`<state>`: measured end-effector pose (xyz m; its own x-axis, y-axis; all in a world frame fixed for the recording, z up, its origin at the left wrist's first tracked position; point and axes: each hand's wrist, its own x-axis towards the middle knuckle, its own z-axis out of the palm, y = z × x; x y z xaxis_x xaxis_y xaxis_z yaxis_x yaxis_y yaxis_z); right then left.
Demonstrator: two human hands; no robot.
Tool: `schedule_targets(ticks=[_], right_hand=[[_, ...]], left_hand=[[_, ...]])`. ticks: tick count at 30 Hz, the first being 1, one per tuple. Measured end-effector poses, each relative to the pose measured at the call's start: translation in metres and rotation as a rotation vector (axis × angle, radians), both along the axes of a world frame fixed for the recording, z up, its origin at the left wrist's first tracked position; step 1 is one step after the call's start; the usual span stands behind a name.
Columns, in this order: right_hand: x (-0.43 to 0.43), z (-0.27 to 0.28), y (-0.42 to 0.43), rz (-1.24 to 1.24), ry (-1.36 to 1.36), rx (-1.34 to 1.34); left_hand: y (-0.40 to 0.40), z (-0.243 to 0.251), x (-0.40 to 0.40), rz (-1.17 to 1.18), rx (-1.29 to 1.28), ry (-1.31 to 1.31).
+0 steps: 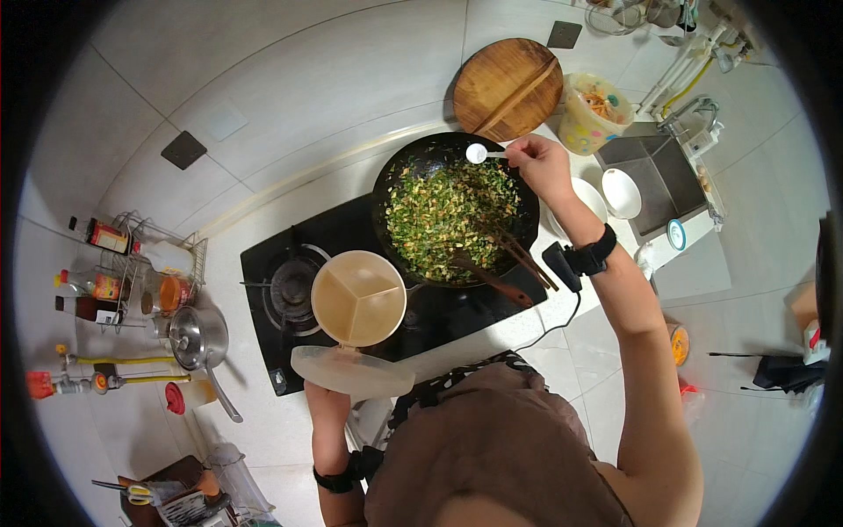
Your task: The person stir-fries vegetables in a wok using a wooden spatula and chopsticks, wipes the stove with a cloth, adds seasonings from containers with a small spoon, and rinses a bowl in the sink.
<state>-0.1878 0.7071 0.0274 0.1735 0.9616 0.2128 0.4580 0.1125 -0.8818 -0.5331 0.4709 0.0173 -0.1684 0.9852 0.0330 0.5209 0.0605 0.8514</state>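
Note:
Over the back right rim of a black wok (pixel 388 247), my right hand (pixel 541 168) grips a small white spoon (pixel 477 153) that holds white powder or grains. Chopped greens with yellow bits (pixel 448 217) fill the wok. A wooden spatula (pixel 504 290) and wooden chopsticks (pixel 527 260) lean over its front right rim. To the left, a seasoning box with three compartments (pixel 359 300) has its translucent lid (pixel 352 372) flipped back towards me. My left hand is mostly hidden beneath that lid, with the wrist (pixel 327 398) showing; its fingers cannot be seen.
A bare gas burner (pixel 296 290) is left of the box, then a lidded steel saucepan (pixel 197 339) and a wire rack with bottles (pixel 125 270). Behind the wok stands a round wooden lid (pixel 507 85). White bowls (pixel 621 193), a scrap bin (pixel 583 135) and a sink (pixel 658 178) are at right.

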Motion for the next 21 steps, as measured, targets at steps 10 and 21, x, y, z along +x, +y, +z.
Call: schedule_targets(ticks=[10,21], right_hand=[[0.017,0.007,-0.022,-0.108,-0.197,0.116],[-0.024,0.044,-0.069,0.172,0.293,-0.173]], left_hand=[[0.006,-0.006,0.001,-0.056,-0.092,-0.040],[0.010,-0.006,0.005,-0.137,0.010,-0.054]])
